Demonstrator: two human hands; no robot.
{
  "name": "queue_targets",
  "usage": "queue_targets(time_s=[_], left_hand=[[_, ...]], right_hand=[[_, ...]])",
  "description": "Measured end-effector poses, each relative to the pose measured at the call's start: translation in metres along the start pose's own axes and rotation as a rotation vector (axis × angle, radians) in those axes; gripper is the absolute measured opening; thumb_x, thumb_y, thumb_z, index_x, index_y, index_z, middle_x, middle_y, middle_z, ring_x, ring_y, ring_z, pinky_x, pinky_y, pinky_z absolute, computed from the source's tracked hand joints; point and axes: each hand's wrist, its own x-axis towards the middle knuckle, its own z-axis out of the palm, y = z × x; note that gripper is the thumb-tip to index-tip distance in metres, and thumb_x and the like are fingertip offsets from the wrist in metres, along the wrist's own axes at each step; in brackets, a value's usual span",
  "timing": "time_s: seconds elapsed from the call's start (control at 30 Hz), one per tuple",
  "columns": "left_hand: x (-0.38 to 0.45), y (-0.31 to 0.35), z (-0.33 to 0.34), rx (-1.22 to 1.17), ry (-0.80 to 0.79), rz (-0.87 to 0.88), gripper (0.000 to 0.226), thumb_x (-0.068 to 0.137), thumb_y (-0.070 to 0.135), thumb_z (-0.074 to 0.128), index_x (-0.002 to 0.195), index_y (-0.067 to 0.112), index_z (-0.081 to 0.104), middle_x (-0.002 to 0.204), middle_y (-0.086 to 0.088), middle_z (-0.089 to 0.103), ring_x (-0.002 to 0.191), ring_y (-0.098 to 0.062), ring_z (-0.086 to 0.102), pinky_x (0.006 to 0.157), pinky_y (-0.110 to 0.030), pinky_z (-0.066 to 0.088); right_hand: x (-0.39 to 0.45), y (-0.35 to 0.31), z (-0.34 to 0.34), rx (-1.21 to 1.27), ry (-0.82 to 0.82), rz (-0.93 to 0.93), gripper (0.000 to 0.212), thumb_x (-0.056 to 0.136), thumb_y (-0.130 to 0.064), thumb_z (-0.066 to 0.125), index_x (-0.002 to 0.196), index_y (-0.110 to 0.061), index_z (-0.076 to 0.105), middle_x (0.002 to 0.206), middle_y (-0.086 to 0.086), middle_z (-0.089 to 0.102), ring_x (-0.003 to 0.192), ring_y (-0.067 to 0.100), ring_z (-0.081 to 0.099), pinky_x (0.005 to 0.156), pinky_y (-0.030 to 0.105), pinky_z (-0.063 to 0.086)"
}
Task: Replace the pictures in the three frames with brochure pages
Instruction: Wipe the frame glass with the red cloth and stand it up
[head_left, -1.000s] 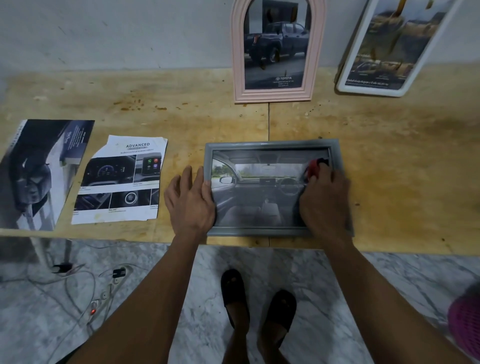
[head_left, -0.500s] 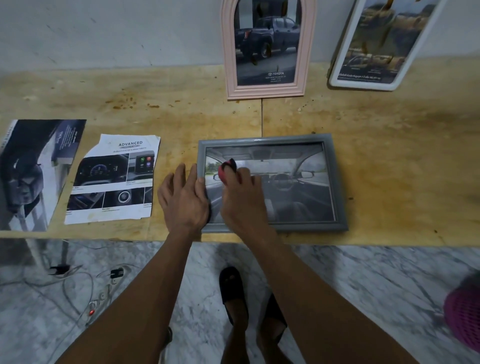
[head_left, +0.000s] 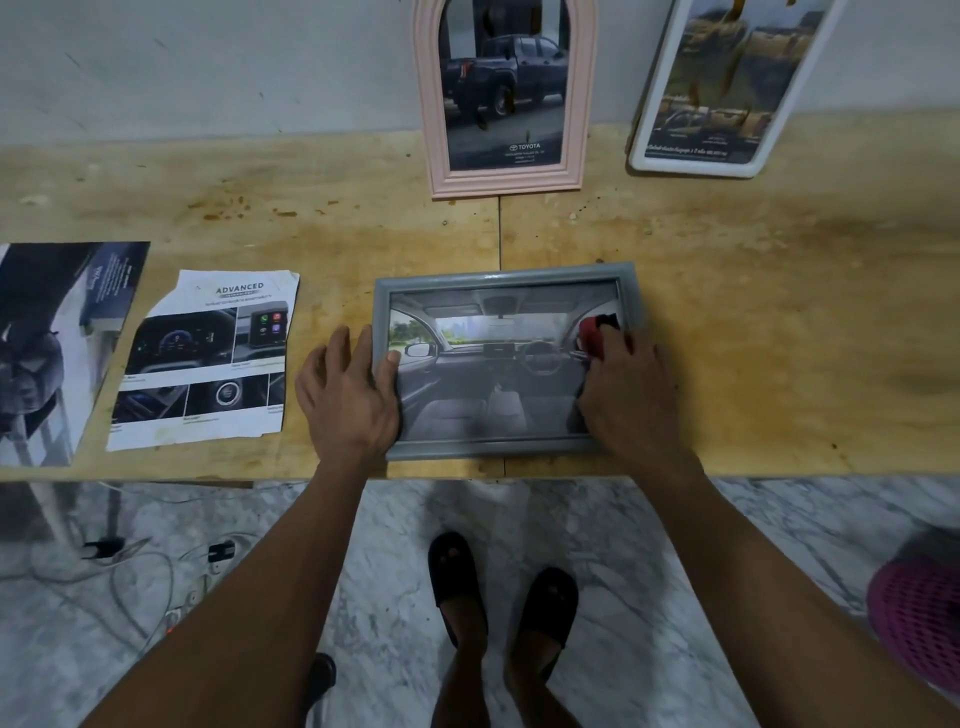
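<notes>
Wall (head_left: 208, 67): you face plain grey plaster, beyond your hands.
Table (head_left: 779, 312): stained yellowish wood under your hands, a seam running down its middle.
Floor (head_left: 395, 571): grey-veined marble below your arms; cables (head_left: 130, 566) lie left.

The right hand (head_left: 626, 400) (gripping a red cloth (head_left: 592, 335)) has swept from the grey frame's (head_left: 506, 278) left side to its right.

Right hand (head_left: 626, 395) hides most of red object (head_left: 592, 332).
</notes>
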Motion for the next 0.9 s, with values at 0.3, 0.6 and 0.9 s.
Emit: queue_targets(time_s=[0.3,0.6,0.9], left_hand=[[0.001,0.0,0.0,-0.022,0.004,-0.015,0.051,0.102,0.055,0.032,0.144,0.031,0.048,0.157,-0.006,0.035,0.142,-0.035,0.025,0.116,-0.052,0.019],[0.005,-0.002,-0.002,0.003,-0.033,0.0,0.05,0.103,0.053,0.031,0.144,0.029,0.047,0.157,-0.008,0.034,0.141,-0.037,0.026,0.116,-0.053,0.021],[0.013,-0.006,-0.013,0.086,-0.22,-0.009,0.054,0.104,0.053,0.021,0.154,0.034,0.027,0.165,-0.005,0.018,0.148,-0.035,0.015,0.12,-0.051,0.015]], right_hand=[[-0.025,0.02,-0.019,0.058,-0.114,-0.006,0.038,0.078,-0.007,0.058,0.113,-0.019,0.067,0.107,0.002,0.057,0.101,0.024,0.052,0.074,0.028,0.036],[-0.013,0.023,-0.065,0.095,-0.218,0.088,0.028,0.077,-0.016,0.062,0.101,-0.028,0.07,0.104,0.003,0.062,0.089,0.024,0.057,0.074,0.031,0.048],[0.005,0.07,-0.047,-0.201,0.107,0.134,0.054,0.082,-0.012,0.059,0.134,-0.021,0.052,0.13,0.008,0.044,0.117,0.033,0.034,0.086,0.044,0.04]])
